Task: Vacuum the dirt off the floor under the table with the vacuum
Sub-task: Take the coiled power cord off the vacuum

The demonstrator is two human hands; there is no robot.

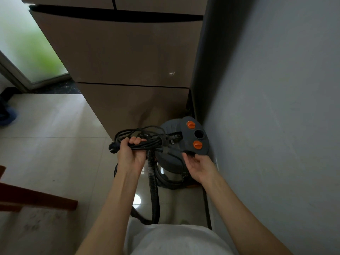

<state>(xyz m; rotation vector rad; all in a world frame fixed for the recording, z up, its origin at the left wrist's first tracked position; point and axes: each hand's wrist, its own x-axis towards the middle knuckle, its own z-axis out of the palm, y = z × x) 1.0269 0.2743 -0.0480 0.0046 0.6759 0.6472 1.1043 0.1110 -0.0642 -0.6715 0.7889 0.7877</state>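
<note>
Canister vacuum [182,144] parked on the floor [55,144] in the corner, wedged between the brown fridge [125,61] behind it and the grey wall [266,89] on its right; likely a storage spot, out of the walkway. Grey lid up, two orange knobs [191,124] either side of an empty round port.

Left hand [129,153], just left of the vacuum, curled round a bundle of black power cord [143,137], plug [113,147] jutting past the thumb side; coils gathered in one fist, probably so the cord lifts off the lid untangled and the plug stays ready for a socket. Right hand [197,167], at the vacuum's near edge, palm up and fingers loosely spread, gripping nothing, fingertips near the dark lid rim; seemingly poised to steady or take hold of the canister.

Ribbed black hose [153,184] hanging from under the cord bundle, down in front of the vacuum, looping on the floor towards the person. Left of the vacuum, well apart: a red-brown wooden edge [36,197], possibly the desk. No cleaning begun; still preparation.
</note>
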